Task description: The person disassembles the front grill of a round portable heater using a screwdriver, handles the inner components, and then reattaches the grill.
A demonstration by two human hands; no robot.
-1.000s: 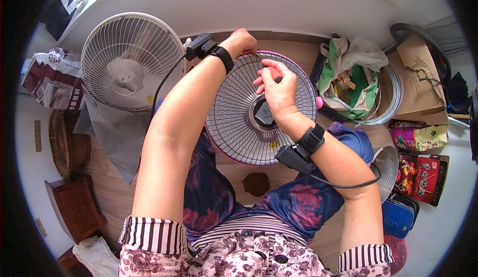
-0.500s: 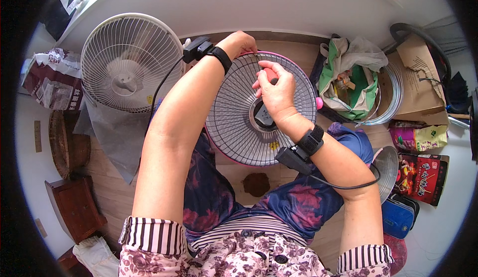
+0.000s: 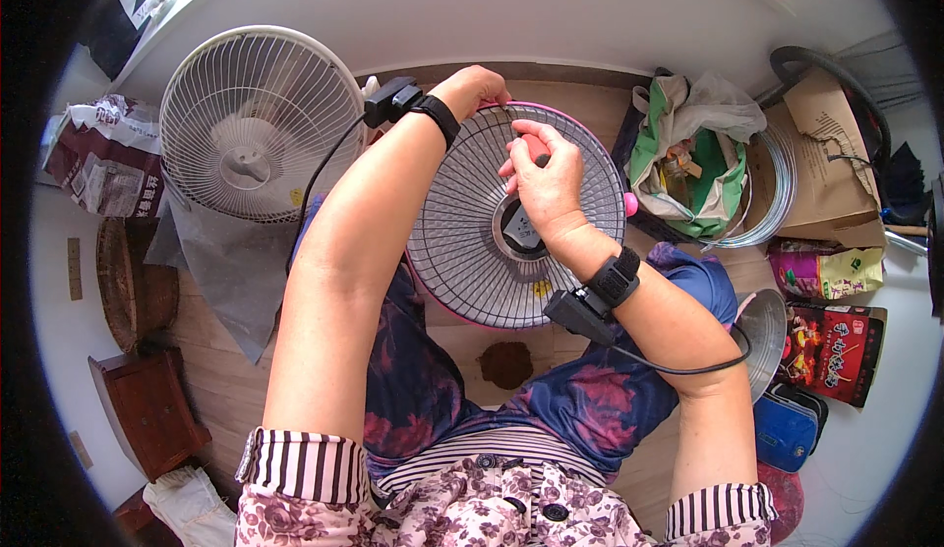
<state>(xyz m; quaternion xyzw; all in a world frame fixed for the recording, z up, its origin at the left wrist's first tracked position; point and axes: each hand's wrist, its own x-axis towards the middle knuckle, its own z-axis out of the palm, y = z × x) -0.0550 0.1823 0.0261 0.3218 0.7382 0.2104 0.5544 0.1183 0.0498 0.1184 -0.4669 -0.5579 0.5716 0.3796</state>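
Note:
A round heater (image 3: 462,242) with a black wire grille, a pink rim and a silver centre plate stands tilted between my knees. My left hand (image 3: 474,85) is closed on its far rim, with the fingertips mostly hidden behind the wrist and rim. In my right hand (image 3: 549,178), over the grille, is a screwdriver (image 3: 535,148) with a red and black handle. Its thin shaft points toward the far rim near my left fingers; its tip is too small to make out. A pink knob (image 3: 631,204) sticks out at the heater's right side.
A white fan grille (image 3: 206,139) leans at the far left beside a plastic sheet (image 3: 231,277). At the right are a green and white bag (image 3: 644,178), coiled wire (image 3: 782,193), a cardboard box (image 3: 831,144) and a metal bowl (image 3: 767,326). A wooden box (image 3: 152,414) sits left.
My left hand and forearm have shifted very slightly right and nearer along the rim. My right hand, the screwdriver and the heater look almost unmoved.

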